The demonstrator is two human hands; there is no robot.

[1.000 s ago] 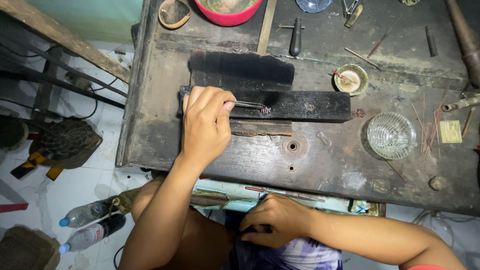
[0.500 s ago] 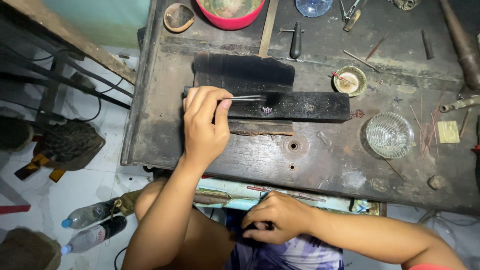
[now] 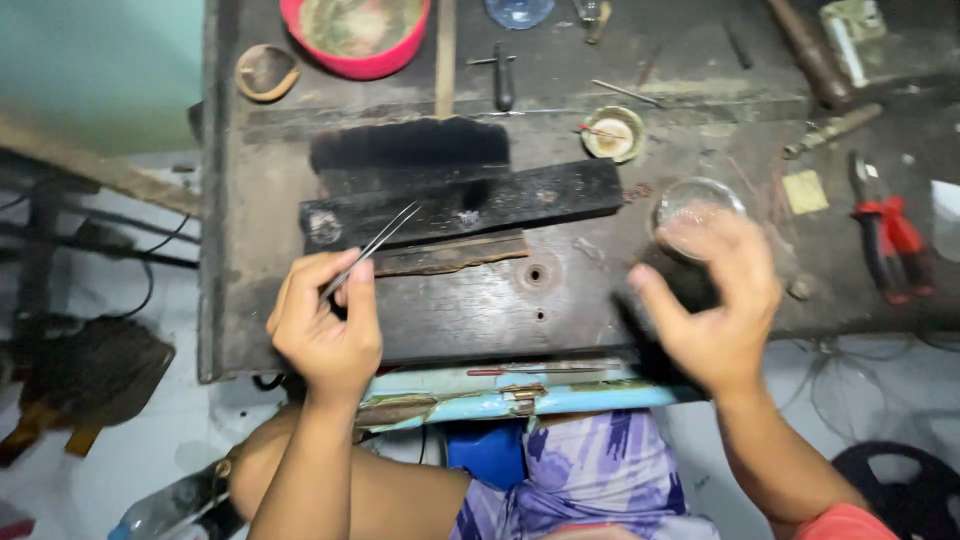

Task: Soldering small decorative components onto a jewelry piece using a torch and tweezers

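left hand [image 3: 325,325] pinching tweezers [image 3: 372,247] over a dark table [image 3: 450,310], right hand [image 3: 715,305] reaching at a glass dish [image 3: 697,203].

the left fingers are clenching around the thin metal tweezers, whose tips are pointing up at a charred black block [image 3: 470,205] lying across the table. the right fingers are spreading loose, grasping nothing, hovering just in front of the small glass dish. red-handled pliers [image 3: 885,235] are lying to the right, and a red bowl [image 3: 355,35] is sitting at the far edge.
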